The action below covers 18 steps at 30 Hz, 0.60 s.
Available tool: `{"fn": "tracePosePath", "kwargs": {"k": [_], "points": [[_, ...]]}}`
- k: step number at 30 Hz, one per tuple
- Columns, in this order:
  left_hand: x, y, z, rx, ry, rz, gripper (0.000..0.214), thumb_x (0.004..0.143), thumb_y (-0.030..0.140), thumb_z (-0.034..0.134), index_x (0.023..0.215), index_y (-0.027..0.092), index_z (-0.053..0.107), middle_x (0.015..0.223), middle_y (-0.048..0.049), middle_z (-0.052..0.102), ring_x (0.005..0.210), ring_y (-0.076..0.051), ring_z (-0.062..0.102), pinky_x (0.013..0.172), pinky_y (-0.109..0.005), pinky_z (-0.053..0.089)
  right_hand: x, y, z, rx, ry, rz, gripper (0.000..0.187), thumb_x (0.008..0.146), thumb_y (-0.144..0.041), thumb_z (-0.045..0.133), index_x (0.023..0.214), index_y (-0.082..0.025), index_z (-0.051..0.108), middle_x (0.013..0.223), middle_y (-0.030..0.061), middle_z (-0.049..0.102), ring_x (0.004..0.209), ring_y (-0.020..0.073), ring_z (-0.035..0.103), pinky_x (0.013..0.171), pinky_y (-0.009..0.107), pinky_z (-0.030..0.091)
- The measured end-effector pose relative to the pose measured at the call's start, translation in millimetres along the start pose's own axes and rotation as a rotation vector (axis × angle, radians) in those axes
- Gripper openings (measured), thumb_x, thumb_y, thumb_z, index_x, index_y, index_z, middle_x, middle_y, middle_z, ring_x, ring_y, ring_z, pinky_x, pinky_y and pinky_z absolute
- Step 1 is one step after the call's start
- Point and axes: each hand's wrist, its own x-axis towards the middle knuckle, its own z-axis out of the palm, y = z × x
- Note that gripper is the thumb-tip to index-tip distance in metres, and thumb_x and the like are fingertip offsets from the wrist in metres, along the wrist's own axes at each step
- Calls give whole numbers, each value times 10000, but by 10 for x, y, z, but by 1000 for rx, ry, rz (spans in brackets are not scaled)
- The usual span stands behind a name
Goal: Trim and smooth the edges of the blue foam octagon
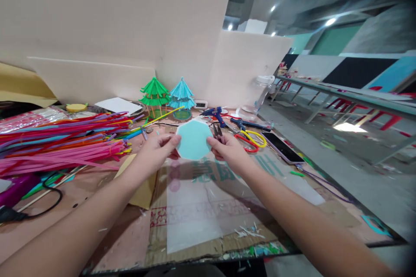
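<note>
Between my two hands a light blue, many-sided piece of card (194, 140) with a pale edge is held up above the table. My left hand (164, 146) pinches its left edge, thumb on the front face. On the opposite edge, my right hand (224, 145) grips it the same way. Dark-jawed pliers (217, 130) show right by the fingers of my right hand; I cannot tell whether they touch. Beneath the card lie a whitish translucent sheet (195, 212) and brown cardboard (159, 242). Behind it stand a green pagoda model (155, 95) and a blue pagoda model (182, 95).
Bundles of coloured pipe cleaners (71, 138) fill the left side. To the right lie a glue gun (218, 116), scissors with red and yellow handles (255, 138) and a phone (282, 148). A clear plastic jug (260, 95) stands at the back right, before white boards (113, 26).
</note>
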Motion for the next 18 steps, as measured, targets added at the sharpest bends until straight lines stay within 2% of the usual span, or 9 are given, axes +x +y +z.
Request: {"fn": "tracePosePath", "kwargs": {"k": [3, 6, 8, 10, 12, 14, 16, 18], "points": [[17, -60, -98, -30, 69, 32, 560, 769, 717, 555, 741, 159, 591, 682, -33, 652, 618, -166, 635, 613, -298, 551, -27, 35, -34, 86, 17, 39, 477, 731, -557, 735, 709, -211, 407, 521, -103, 357, 440, 40, 264, 415, 187, 190], [43, -110, -137, -87, 152, 77, 541, 707, 644, 684, 940, 165, 592, 826, -31, 673, 670, -158, 647, 639, -298, 555, -39, 60, -42, 104, 39, 64, 485, 712, -560, 750, 701, -206, 418, 516, -97, 385, 437, 37, 264, 412, 185, 189], [45, -129, -101, -116, 102, 49, 608, 714, 662, 662, 1052, 161, 592, 920, -59, 691, 746, -181, 669, 689, -327, 564, -51, 70, -19, 86, 55, 67, 469, 714, -571, 738, 708, -197, 454, 541, -76, 451, 435, 37, 271, 410, 188, 197], [31, -133, -35, -107, 14, 13, 621, 747, 699, 591, 1014, 139, 627, 904, -84, 700, 796, -212, 675, 721, -348, 559, -72, 80, 29, 61, 47, 72, 461, 720, -591, 714, 703, -182, 502, 555, -55, 493, 428, 37, 263, 406, 198, 203], [9, -123, 23, -36, -33, 13, 573, 751, 678, 597, 907, 130, 656, 841, -84, 701, 792, -221, 667, 728, -338, 539, -93, 92, 86, 39, 12, 84, 467, 719, -607, 697, 691, -171, 531, 547, -47, 499, 421, 39, 250, 404, 207, 206], [-7, -103, 25, 82, -27, 29, 488, 764, 620, 613, 835, 140, 664, 800, -67, 701, 765, -211, 654, 712, -310, 509, -98, 105, 113, 3, -7, 89, 471, 721, -620, 681, 697, -172, 538, 561, -38, 514, 424, 46, 270, 409, 213, 216], [-5, -93, -59, 249, -49, 42, 454, 812, 594, 557, 770, 158, 672, 742, -47, 694, 725, -203, 640, 674, -286, 474, -69, 115, 67, -74, 13, 66, 470, 753, -639, 635, 702, -186, 520, 582, -34, 522, 438, 61, 314, 421, 218, 240], [11, -116, -224, 471, -101, 67, 439, 823, 585, 541, 729, 182, 689, 706, -32, 685, 701, -202, 630, 635, -269, 440, 0, 124, -75, -226, 61, 11, 465, 796, -640, 580, 672, -201, 486, 559, -43, 486, 463, 78, 357, 446, 222, 273]]}}
